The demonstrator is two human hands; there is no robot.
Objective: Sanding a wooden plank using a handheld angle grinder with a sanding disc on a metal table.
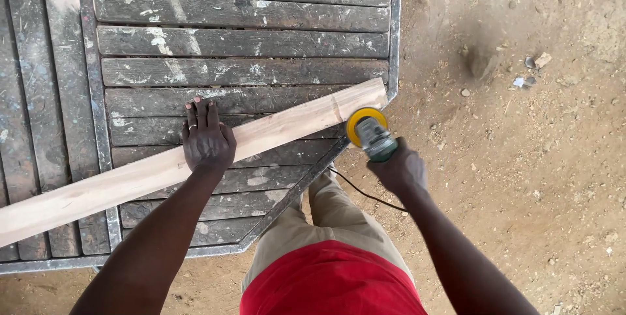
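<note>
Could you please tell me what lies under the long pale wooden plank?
The long pale wooden plank rests on a dark slatted metal-framed table. The left hand presses on top; slats directly beneath are covered.

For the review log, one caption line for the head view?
Left hand presses a pale wooden plank onto a slatted table; right hand holds a yellow-disc sander at its edge.

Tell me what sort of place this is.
Probably an outdoor or open-sided woodworking spot: a pale wooden plank lies across a worn slatted table, a corded sander with a yellow disc is in hand, and the dirt ground is strewn with wood chips.
</note>
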